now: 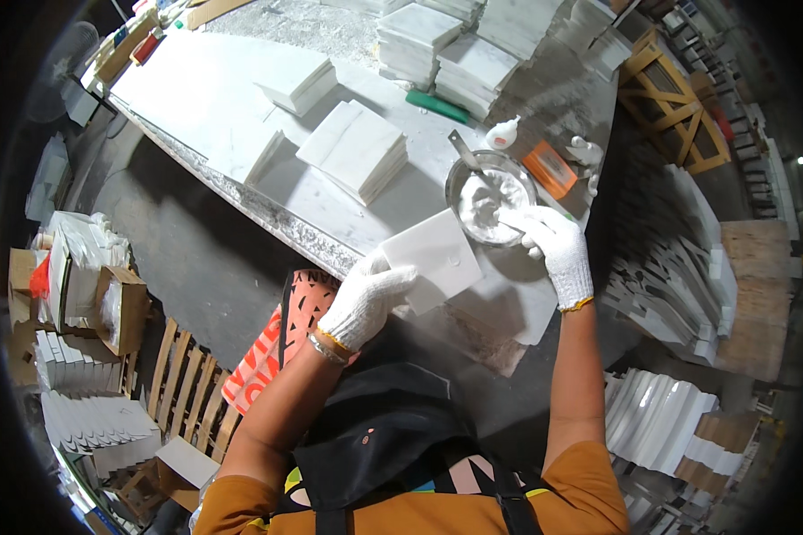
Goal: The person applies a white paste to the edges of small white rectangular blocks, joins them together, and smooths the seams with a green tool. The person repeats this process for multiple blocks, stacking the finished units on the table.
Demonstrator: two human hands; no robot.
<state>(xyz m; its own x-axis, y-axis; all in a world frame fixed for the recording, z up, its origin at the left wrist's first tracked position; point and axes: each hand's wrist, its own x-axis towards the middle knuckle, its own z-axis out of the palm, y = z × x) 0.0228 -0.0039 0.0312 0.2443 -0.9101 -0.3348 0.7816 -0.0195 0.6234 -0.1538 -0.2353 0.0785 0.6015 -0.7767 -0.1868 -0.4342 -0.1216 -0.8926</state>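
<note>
A square white tile (437, 259) with a small pale blob on its face is gripped at its left edge by my left hand (363, 301), in a white knit glove. My right hand (555, 250), gloved the same way, is at the right rim of a metal bowl (452, 203). Its fingers are closed together, and what they may hold is hidden. White paste (484, 198) fills much of the bowl. A flat-bladed scraper (462, 150) leans out over the bowl's far left rim.
Stacked marble tiles (357, 147) stand on the worktable, with more stacks (417, 40) behind. Near the bowl are a white bottle (502, 134), an orange box (550, 169) and a green object (437, 105). A wooden pallet (187, 383) lies at left; stone pieces (665, 419) at right.
</note>
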